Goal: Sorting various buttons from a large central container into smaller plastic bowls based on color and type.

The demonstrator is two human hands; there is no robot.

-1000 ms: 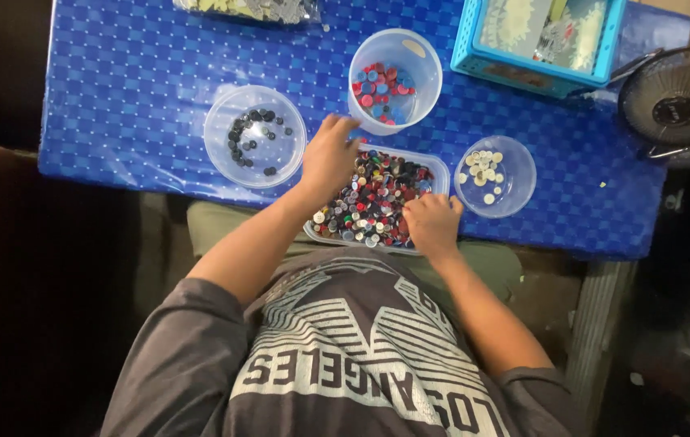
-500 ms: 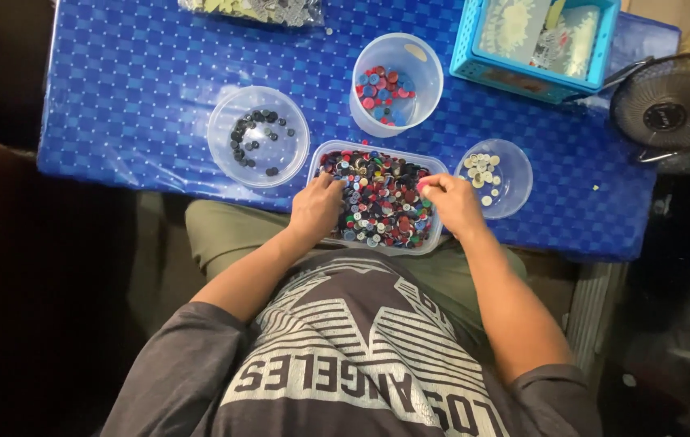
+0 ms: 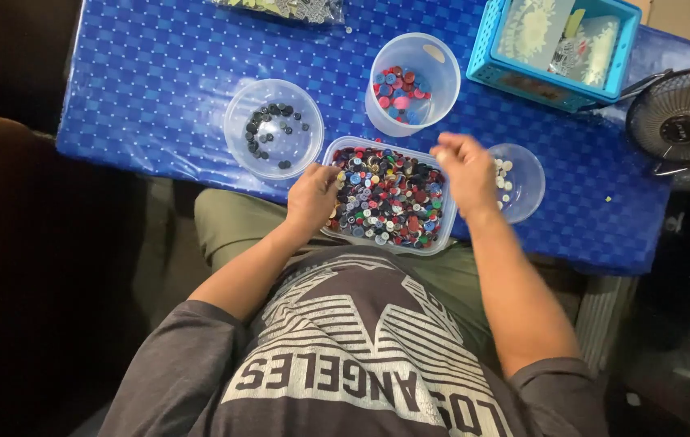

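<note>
A clear rectangular tray (image 3: pixel 341 146) full of mixed coloured buttons (image 3: pixel 389 198) sits at the near edge of the blue table (image 3: pixel 150 73). My left hand (image 3: pixel 312 198) rests at the tray's left end, its fingers curled down into the buttons. Over the tray's right end hovers my right hand (image 3: pixel 464 166), fingers bunched together and blurred, beside a small clear bowl (image 3: pixel 527 198) of white buttons. Whether either hand holds a button is hidden.
A clear bowl (image 3: pixel 235 113) of black buttons stands left of the tray. A clear cup (image 3: pixel 444 65) of red, blue and pink buttons is behind it. A light-blue basket (image 3: pixel 551 85) and a small black fan (image 3: pixel 685 121) are at the right, a bag of pieces (image 3: pixel 296 8) at the back.
My left hand came back from the black-button bowl to the tray's left end. My right hand lifted from the tray's near right corner toward the white-button bowl.
</note>
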